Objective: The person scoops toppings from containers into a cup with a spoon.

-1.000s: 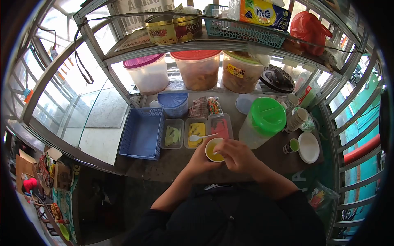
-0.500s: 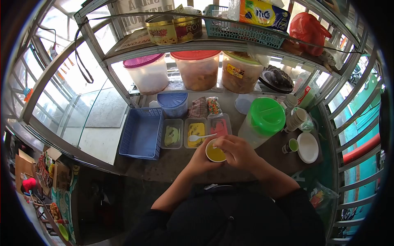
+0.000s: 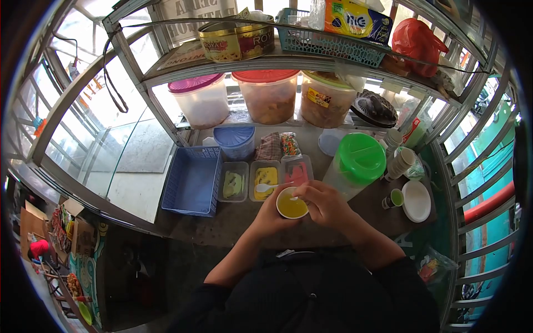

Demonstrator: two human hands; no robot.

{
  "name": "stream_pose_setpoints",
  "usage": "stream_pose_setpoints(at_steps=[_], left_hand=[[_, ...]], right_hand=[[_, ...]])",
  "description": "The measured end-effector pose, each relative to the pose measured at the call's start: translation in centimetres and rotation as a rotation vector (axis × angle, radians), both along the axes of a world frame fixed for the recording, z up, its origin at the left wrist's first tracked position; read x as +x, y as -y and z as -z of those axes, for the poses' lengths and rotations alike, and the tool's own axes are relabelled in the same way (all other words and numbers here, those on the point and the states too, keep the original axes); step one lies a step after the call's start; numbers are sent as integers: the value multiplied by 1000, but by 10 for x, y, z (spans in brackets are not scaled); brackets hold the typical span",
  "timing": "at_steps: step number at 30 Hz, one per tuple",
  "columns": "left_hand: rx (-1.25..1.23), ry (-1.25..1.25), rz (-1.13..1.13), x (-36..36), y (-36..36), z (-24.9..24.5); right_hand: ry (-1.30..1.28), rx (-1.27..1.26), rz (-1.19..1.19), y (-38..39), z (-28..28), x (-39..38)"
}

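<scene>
My left hand is wrapped around a paper cup of yellow liquid. Over the cup's right side, my right hand pinches a thin white thing that looks like a spoon; most of it is hidden by the fingers. Just beyond the cup, another white spoon rests across a container of yellow contents. Beside that are a container with pale green contents and one with pink contents.
A blue basket stands left. On the right are a green-lidded jug, stacked paper cups, a green-lined cup and white plates. Large lidded tubs line the back, beneath a shelf.
The cup is slightly more upright and a little further left, showing more of the liquid. My right fingers have shifted slightly over its rim.
</scene>
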State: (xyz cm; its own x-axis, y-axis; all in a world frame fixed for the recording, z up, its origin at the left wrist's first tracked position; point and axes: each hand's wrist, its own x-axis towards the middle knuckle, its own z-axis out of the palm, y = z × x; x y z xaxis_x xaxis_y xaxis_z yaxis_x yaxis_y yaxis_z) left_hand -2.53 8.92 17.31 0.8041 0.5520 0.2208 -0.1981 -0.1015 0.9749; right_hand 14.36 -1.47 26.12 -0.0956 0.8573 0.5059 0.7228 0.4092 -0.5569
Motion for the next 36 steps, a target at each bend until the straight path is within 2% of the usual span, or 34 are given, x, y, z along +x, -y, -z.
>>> stream_pose_setpoints(at_steps=[3,6,12,15,18,21,24,30,33,36], left_hand=[[-41,6,22,-1,-1,2],[7,1,37,0,-2,2],[4,11,36,0,-2,6],[14,10,42,1,-3,9],[47,32,24,3,-2,8],[23,15,-8,1,2,7],[15,4,2,-1,-4,6],[22,5,-7,2,0,-1],[35,14,-13,4,1,1],[57,-24,-16,2,-1,7]], right_hand=[[-122,-128,-31,4,1,-2],[-178,-119,-71,3,7,-5],[-28,-36,-62,1,2,0],[-155,-172,-69,3,4,-1],[-150,-154,-73,3,3,-3],[-103,-16,-52,-4,4,1],[-150,-84,15,-1,3,6],[-248,-110,-57,-1,4,-1],[-140,-41,-2,-4,6,6],[-152,-23,20,-2,2,6]])
